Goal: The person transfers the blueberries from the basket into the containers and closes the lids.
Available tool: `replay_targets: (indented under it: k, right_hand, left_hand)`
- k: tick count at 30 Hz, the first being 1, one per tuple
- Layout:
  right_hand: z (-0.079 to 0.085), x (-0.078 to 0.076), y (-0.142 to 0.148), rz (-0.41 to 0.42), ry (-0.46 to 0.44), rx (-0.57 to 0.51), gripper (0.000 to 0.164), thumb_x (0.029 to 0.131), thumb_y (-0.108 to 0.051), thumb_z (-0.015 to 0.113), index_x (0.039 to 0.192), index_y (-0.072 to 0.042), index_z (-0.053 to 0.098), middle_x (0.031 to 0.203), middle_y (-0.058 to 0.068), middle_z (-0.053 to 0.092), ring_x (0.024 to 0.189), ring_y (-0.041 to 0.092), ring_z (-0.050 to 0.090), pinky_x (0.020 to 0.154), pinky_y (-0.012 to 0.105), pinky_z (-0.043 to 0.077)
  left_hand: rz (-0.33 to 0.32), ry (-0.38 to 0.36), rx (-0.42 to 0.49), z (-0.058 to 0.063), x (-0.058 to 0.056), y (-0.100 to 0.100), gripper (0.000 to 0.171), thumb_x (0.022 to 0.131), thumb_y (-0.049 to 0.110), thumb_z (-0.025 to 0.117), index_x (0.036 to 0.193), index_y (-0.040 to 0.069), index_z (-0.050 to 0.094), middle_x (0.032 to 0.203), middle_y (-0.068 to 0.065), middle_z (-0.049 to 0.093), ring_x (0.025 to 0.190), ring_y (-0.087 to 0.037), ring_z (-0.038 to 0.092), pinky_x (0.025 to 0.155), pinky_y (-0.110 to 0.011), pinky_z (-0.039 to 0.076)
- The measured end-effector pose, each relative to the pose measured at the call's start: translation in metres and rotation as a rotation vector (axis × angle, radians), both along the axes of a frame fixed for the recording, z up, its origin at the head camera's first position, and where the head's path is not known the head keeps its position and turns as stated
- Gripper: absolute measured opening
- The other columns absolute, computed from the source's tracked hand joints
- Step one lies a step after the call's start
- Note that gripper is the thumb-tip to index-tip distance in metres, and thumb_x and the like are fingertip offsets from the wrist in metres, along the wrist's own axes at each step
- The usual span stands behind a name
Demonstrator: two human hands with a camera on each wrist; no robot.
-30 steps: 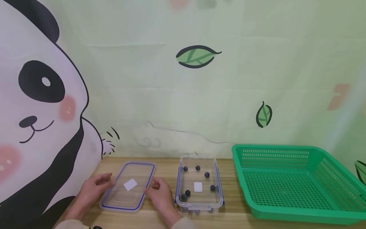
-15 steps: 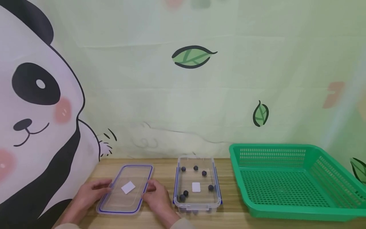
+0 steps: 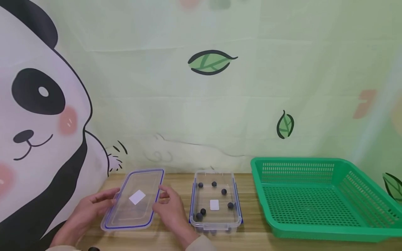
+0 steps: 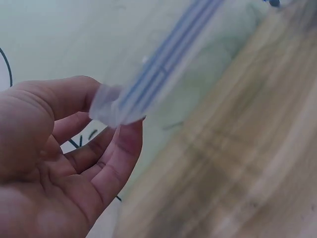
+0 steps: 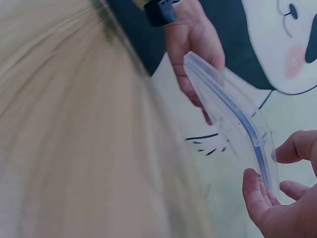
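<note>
A clear plastic lid [image 3: 132,214] with a blue seal and a white label [image 3: 137,197] is held between both hands, raised off the table and slightly tilted. My left hand [image 3: 84,211] pinches its left edge; in the left wrist view, thumb and fingers of the left hand [image 4: 74,144] meet at the lid's corner [image 4: 106,106]. On the other side my right hand [image 3: 172,211] grips the right edge, and in the right wrist view the lid [image 5: 237,116] sits between that hand's thumb and fingers [image 5: 255,196].
Right of the lid stands a clear container [image 3: 216,226] with blue side clips, a white label [image 3: 214,205] and several dark blue round berries [image 3: 224,191]. Farther right is a green perforated basket [image 3: 314,232]. A panda-printed cloth [image 3: 163,87] hangs behind the wooden table [image 3: 248,240].
The lid has come up off the table in both hands, its far edge rising most. The hands have shifted slightly left with it. The container and the basket stay put.
</note>
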State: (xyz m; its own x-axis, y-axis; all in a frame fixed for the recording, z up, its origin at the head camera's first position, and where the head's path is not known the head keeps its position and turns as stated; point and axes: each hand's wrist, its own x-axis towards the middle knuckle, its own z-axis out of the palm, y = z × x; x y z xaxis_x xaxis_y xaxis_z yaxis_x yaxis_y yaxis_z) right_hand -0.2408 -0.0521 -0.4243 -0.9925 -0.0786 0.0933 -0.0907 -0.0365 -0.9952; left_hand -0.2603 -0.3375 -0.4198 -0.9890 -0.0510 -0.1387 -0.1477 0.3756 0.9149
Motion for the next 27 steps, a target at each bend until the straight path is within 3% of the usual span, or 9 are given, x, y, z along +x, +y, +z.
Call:
replay_targets:
  k: [5, 11, 19, 24, 27]
  right_hand:
    - [0.019, 0.004, 0.010, 0.027, 0.043, -0.028, 0.067, 0.076, 0.006, 0.073, 0.141, -0.005, 0.065, 0.111, 0.002, 0.064, 0.091, 0.013, 0.065, 0.073, 0.027, 0.058]
    - [0.036, 0.004, 0.031, 0.025, 0.073, -0.022, 0.064, 0.080, 0.003, 0.072, 0.143, -0.006, 0.065, 0.114, 0.005, 0.065, 0.091, 0.013, 0.066, 0.073, 0.028, 0.058]
    - [0.053, 0.002, 0.069, 0.013, 0.067, 0.040, 0.058, 0.087, -0.002, 0.070, 0.145, -0.009, 0.064, 0.122, 0.008, 0.065, 0.097, 0.017, 0.065, 0.078, 0.032, 0.057]
    - [0.058, 0.001, 0.093, -0.016, 0.060, 0.110, 0.058, 0.087, -0.005, 0.070, 0.144, -0.009, 0.064, 0.123, 0.010, 0.066, 0.097, 0.019, 0.065, 0.082, 0.034, 0.057]
    - [0.061, 0.001, 0.107, -0.029, 0.064, 0.135, 0.057, 0.088, -0.007, 0.069, 0.145, -0.008, 0.063, 0.124, 0.012, 0.065, 0.099, 0.020, 0.065, 0.086, 0.037, 0.058]
  left_hand:
    - [-0.011, 0.013, 0.043, 0.010, 0.002, 0.007, 0.062, 0.099, 0.030, 0.078, 0.153, 0.009, 0.058, 0.148, -0.006, 0.063, 0.114, -0.010, 0.066, 0.090, -0.024, 0.051]
    - [-0.027, 0.098, 0.155, 0.025, 0.002, 0.027, 0.061, 0.099, 0.026, 0.079, 0.153, 0.007, 0.057, 0.147, -0.001, 0.063, 0.113, -0.002, 0.066, 0.092, -0.022, 0.055]
    - [0.008, 0.149, 0.244, 0.041, 0.005, 0.069, 0.054, 0.099, 0.025, 0.079, 0.148, 0.007, 0.063, 0.133, 0.005, 0.068, 0.110, -0.007, 0.068, 0.093, -0.022, 0.056]
    - [-0.025, 0.225, 0.300, 0.046, 0.005, 0.096, 0.052, 0.101, 0.016, 0.076, 0.147, -0.002, 0.060, 0.128, 0.003, 0.073, 0.109, -0.010, 0.069, 0.091, -0.025, 0.057]
    - [-0.036, 0.235, 0.331, 0.048, 0.004, 0.110, 0.050, 0.101, 0.013, 0.075, 0.146, -0.003, 0.060, 0.127, 0.001, 0.073, 0.107, -0.011, 0.070, 0.090, -0.026, 0.057]
